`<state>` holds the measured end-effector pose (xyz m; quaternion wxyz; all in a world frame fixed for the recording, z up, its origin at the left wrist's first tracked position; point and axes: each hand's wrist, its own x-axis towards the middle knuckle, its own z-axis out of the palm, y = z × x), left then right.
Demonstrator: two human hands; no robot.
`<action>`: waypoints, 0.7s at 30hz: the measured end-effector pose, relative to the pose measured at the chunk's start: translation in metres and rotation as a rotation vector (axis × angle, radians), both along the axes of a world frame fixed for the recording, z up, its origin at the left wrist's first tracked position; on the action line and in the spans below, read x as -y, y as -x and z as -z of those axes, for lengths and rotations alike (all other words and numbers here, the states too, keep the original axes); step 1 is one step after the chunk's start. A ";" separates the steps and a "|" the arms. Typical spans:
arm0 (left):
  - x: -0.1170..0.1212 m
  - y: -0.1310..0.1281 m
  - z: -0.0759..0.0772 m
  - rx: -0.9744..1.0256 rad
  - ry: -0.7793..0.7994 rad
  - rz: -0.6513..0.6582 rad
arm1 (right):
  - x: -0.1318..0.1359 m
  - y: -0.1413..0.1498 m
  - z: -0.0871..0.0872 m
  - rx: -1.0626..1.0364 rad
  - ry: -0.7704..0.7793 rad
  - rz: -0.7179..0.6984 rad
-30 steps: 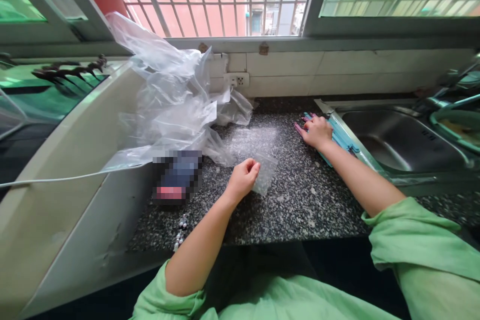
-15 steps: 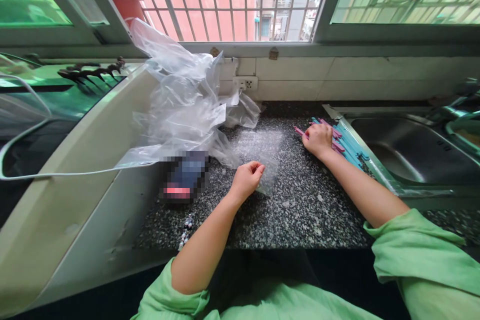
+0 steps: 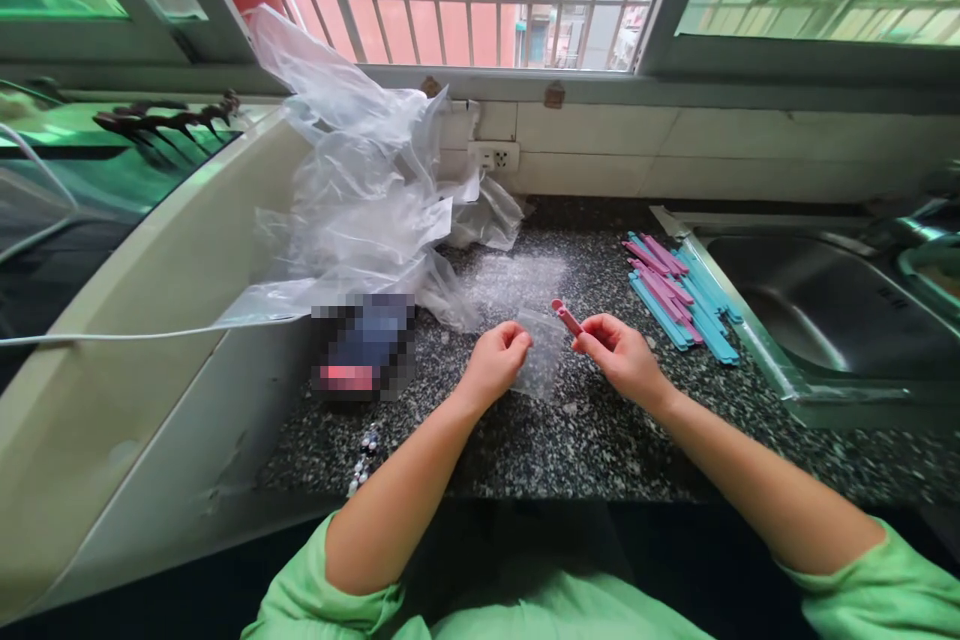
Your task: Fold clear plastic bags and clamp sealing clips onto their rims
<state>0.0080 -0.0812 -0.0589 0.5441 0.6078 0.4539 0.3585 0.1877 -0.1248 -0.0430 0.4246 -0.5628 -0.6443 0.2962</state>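
My left hand (image 3: 495, 360) pinches the edge of a small clear plastic bag (image 3: 541, 360) just above the speckled counter (image 3: 600, 450). Between the thumb and fingers of my right hand (image 3: 621, 358) is a pink bag sealing clip (image 3: 567, 317), its rounded end pointing up and left toward the bag. Clip and bag are apart. Farther right lie several pink clips (image 3: 664, 292) and blue clips (image 3: 709, 295) in a loose pile beside the sink.
Crumpled clear plastic bags (image 3: 360, 190) heap up at the left back, with a blurred-out phone (image 3: 367, 345) in front. A white cable (image 3: 150, 337) crosses the left ledge. A beaded string (image 3: 363, 460) lies near my left forearm. The steel sink (image 3: 810, 300) is at right.
My right hand has come from the clip pile toward the middle, bringing one pink clip. My left hand stays nearly in place with the small bag. The view has shifted slightly.
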 end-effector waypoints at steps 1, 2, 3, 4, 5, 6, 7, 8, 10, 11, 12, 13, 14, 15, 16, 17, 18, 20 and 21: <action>0.001 -0.001 -0.001 0.014 0.023 0.008 | 0.001 0.001 0.005 0.003 -0.024 0.018; 0.001 -0.001 -0.001 0.029 0.045 0.018 | 0.002 0.002 0.009 0.034 -0.065 0.041; 0.002 -0.001 -0.002 0.044 0.062 0.027 | 0.003 0.002 0.013 0.085 -0.119 0.061; 0.003 -0.001 -0.003 0.059 0.073 0.039 | 0.004 0.002 0.015 0.146 -0.176 0.075; 0.004 -0.001 -0.004 0.075 0.080 0.052 | 0.006 0.002 0.017 0.200 -0.228 0.079; 0.006 -0.001 -0.005 0.089 0.087 0.068 | 0.007 0.002 0.017 0.241 -0.272 0.071; 0.007 -0.001 -0.007 0.102 0.096 0.085 | 0.008 0.002 0.017 0.265 -0.308 0.057; 0.008 -0.001 -0.008 0.114 0.106 0.100 | 0.009 0.001 0.016 0.280 -0.341 0.039; 0.010 -0.001 -0.011 0.132 0.126 0.126 | 0.010 0.000 0.014 0.300 -0.393 0.022; 0.010 -0.001 -0.012 0.140 0.131 0.139 | 0.010 0.000 0.013 0.310 -0.414 0.024; 0.011 -0.002 -0.013 0.147 0.134 0.155 | 0.010 -0.001 0.012 0.324 -0.431 0.032; 0.011 -0.002 -0.014 0.154 0.133 0.176 | 0.010 -0.001 0.012 0.343 -0.443 0.042; 0.011 -0.002 -0.015 0.160 0.132 0.198 | 0.011 -0.001 0.011 0.368 -0.453 0.049; 0.011 -0.002 -0.015 0.166 0.131 0.216 | 0.011 -0.001 0.011 0.397 -0.462 0.049; 0.012 -0.002 -0.015 0.170 0.130 0.233 | 0.012 0.000 0.010 0.429 -0.473 0.047; 0.012 -0.002 -0.015 0.174 0.130 0.246 | 0.012 0.000 0.010 0.460 -0.483 0.049; 0.013 -0.001 -0.015 0.176 0.131 0.257 | 0.013 0.000 0.010 0.487 -0.494 0.055; 0.013 -0.002 -0.016 0.177 0.130 0.266 | 0.013 0.001 0.011 0.526 -0.516 0.065; 0.014 -0.002 -0.016 0.176 0.127 0.265 | 0.013 0.002 0.012 0.537 -0.530 0.063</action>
